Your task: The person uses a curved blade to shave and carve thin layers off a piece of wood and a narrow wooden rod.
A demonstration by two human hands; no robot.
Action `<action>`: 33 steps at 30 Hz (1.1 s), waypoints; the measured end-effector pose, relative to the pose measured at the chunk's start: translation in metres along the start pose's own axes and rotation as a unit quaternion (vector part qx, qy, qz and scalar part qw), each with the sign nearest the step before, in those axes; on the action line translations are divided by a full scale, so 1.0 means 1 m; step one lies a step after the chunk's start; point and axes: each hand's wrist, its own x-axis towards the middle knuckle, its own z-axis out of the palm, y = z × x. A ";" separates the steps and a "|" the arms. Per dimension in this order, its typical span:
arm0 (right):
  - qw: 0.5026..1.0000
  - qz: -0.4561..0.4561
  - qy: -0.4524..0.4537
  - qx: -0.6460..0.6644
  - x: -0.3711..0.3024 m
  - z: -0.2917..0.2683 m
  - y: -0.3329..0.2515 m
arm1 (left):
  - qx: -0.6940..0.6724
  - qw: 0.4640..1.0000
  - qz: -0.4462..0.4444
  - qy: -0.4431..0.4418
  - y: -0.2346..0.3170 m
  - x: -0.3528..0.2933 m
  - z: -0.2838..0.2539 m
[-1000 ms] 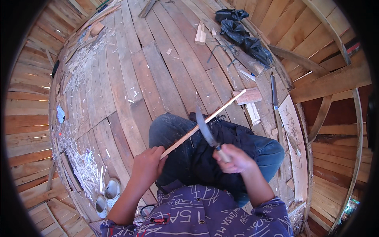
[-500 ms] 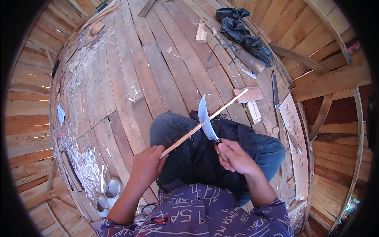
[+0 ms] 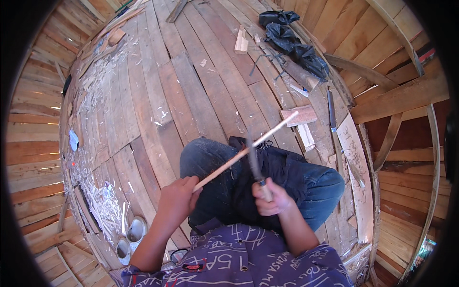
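Observation:
Closed round the near end of a thin pale wooden stick (image 3: 222,168) is my left hand (image 3: 180,195). The stick slants up to the right across my folded legs, its far end above a reddish wood block. My right hand (image 3: 273,197) grips the handle of a knife (image 3: 253,160) with a curved blade, smeared by motion. The blade crosses the stick near its middle, turned almost edge-on; whether it touches the wood I cannot tell. My jeans-clad knees and a dark cloth (image 3: 282,167) on my lap lie beneath.
Wood shavings (image 3: 107,203) litter the plank floor at left, near a pair of pale shoes (image 3: 136,229). On the right lie a reddish wood block (image 3: 300,115), a dark-handled tool (image 3: 332,109) and a long board (image 3: 357,179). Black plastic bags (image 3: 291,43) rest at the far right.
My right hand has moved slightly left and down, and the knife has turned from showing its broad side to nearly edge-on. My left hand keeps its hold on the stick, almost unmoved.

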 end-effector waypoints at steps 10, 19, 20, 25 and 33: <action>0.926 -0.131 0.197 -0.293 -0.029 0.039 -0.037 | -0.174 0.974 -0.124 -0.075 -0.012 -0.002 -0.010; 0.710 -0.321 0.334 -0.530 -0.016 0.055 0.005 | -0.717 0.686 -0.084 0.089 0.054 0.036 0.049; 0.710 -0.327 0.346 -0.519 -0.011 0.065 0.008 | -0.732 0.669 -0.074 0.106 0.064 0.039 0.058; 0.769 -0.394 0.394 -0.313 -0.016 0.070 0.011 | -0.765 0.637 -0.010 0.090 0.088 0.044 0.093; 0.759 -0.365 0.423 -0.335 -0.058 0.051 -0.035 | -0.409 0.891 0.127 -0.152 0.057 0.027 0.046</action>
